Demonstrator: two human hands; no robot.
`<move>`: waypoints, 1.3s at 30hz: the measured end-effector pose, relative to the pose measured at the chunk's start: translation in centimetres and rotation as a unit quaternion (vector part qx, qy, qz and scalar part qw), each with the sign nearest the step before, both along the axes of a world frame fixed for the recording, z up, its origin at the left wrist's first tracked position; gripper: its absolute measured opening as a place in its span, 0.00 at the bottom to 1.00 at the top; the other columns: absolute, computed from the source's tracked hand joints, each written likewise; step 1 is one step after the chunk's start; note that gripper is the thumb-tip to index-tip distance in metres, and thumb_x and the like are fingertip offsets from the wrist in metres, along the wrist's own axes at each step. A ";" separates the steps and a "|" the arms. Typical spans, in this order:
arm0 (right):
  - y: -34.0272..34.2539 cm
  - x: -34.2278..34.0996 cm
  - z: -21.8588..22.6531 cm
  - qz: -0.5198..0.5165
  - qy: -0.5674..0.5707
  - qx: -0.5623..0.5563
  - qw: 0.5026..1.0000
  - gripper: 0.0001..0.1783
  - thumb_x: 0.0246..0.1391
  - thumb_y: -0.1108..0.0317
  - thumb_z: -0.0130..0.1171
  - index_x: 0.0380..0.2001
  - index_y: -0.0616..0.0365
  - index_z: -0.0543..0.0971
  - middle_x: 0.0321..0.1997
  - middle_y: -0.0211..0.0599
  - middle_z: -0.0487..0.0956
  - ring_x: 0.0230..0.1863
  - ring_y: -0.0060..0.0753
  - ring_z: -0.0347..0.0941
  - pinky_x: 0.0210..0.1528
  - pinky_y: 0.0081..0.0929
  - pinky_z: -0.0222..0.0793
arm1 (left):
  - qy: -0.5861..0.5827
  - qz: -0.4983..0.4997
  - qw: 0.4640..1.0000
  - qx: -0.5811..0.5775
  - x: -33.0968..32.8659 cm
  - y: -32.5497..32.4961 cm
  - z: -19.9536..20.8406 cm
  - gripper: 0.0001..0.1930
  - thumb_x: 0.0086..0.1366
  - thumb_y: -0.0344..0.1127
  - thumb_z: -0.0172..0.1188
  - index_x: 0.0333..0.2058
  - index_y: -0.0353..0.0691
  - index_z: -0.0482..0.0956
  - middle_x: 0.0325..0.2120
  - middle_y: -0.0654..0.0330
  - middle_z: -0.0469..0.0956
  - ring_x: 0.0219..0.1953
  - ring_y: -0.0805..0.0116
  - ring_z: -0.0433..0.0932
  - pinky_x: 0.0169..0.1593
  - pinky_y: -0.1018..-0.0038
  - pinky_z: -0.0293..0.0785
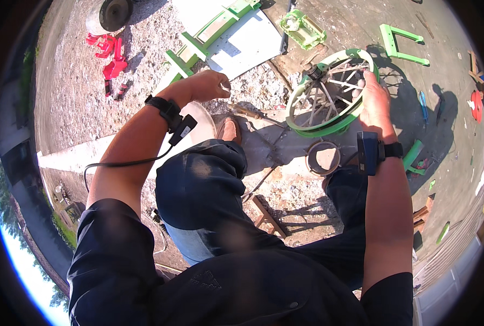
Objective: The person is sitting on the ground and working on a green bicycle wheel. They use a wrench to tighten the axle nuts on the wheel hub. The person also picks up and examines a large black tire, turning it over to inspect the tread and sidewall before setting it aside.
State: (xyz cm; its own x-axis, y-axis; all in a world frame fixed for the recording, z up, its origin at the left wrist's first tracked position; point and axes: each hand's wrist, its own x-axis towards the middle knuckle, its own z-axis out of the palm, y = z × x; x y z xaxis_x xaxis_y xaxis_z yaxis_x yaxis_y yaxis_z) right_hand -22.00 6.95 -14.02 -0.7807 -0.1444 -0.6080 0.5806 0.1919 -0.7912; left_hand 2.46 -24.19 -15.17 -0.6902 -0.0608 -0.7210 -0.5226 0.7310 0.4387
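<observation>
My right hand (376, 103) is closed round the right side of the rim of a green spoked wheel (320, 130). The wheel is tilted, with pale spokes and a dark hub on its far left side. My left hand (212, 86) is raised to the left of the wheel, apart from it. Its fingers are curled together, and whatever they may hold is too small to make out. Below the wheel, between my legs, is a round ring-topped container or pipe end (323, 158). A thin rod-like tool (255, 115) lies on the ground between my foot and the wheel.
A long green metal frame (198, 46) lies across a white sheet (252, 41) ahead. Another green part (302, 30) and a green U-shaped bracket (402, 44) lie beyond the wheel. Red parts (111, 57) are scattered at far left. Blue-handled pliers (424, 106) lie at right.
</observation>
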 end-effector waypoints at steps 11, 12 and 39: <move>-0.8 -0.7 0.4 -0.004 -0.016 0.017 1.000 0.13 0.59 0.58 0.61 0.39 0.54 0.75 0.31 0.27 0.74 0.24 0.24 0.69 0.24 0.24 0.66 | -0.046 -0.078 0.996 -0.006 6.5 4.3 -9.6 0.23 0.61 0.41 0.64 0.54 0.43 0.76 0.51 0.45 0.76 0.54 0.46 0.73 0.59 0.59 0.69; -1.0 -0.8 0.4 -0.004 -0.015 0.020 1.000 0.13 0.59 0.58 0.61 0.39 0.54 0.75 0.31 0.27 0.74 0.25 0.24 0.68 0.25 0.24 0.66 | -0.051 -0.072 0.996 -0.007 6.4 4.5 -9.5 0.23 0.61 0.41 0.64 0.54 0.44 0.76 0.51 0.46 0.76 0.54 0.46 0.74 0.58 0.59 0.69; -3.0 -1.5 2.5 -0.011 -0.032 0.084 0.996 0.14 0.57 0.59 0.63 0.40 0.57 0.77 0.32 0.31 0.74 0.21 0.19 0.62 0.20 0.18 0.61 | 0.060 -0.238 0.969 -0.011 6.0 11.0 -16.0 0.12 0.56 0.33 0.58 0.40 0.38 0.78 0.42 0.53 0.72 0.44 0.52 0.78 0.40 0.59 0.80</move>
